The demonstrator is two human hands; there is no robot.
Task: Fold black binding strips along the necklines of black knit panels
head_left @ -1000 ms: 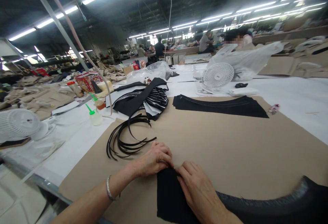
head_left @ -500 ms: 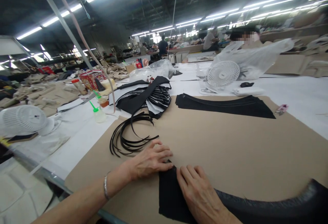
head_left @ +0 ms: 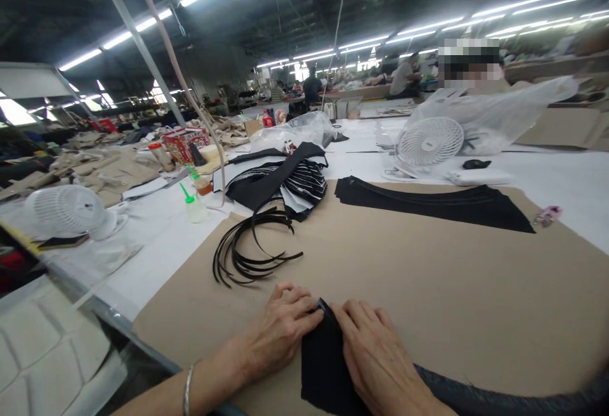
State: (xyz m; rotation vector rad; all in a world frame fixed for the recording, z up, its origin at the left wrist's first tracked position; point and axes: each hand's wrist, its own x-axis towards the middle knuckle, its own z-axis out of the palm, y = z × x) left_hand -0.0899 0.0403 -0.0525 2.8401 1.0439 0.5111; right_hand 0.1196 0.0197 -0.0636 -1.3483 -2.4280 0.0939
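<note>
A curved black fabric piece lies at the near edge of the brown sheet, running off to the lower right. My left hand pinches its far-left corner, thumb on top and the other fingers curled at the border. Close beside it, my right hand has its fingers bent over the far edge of the same piece and its palm on the fabric. Between the two hands that edge stands slightly raised. My right thumb is hidden.
Thin black strips lie coiled beyond my left hand, below a fanned pile of black pieces. More curved black pieces lie at the sheet's far side, near a white fan. Green-capped bottles stand left. A person sits opposite.
The view has turned a little to the left. My left hand has come slightly nearer to me along the fabric, and the edge between my hands now looks more raised.
</note>
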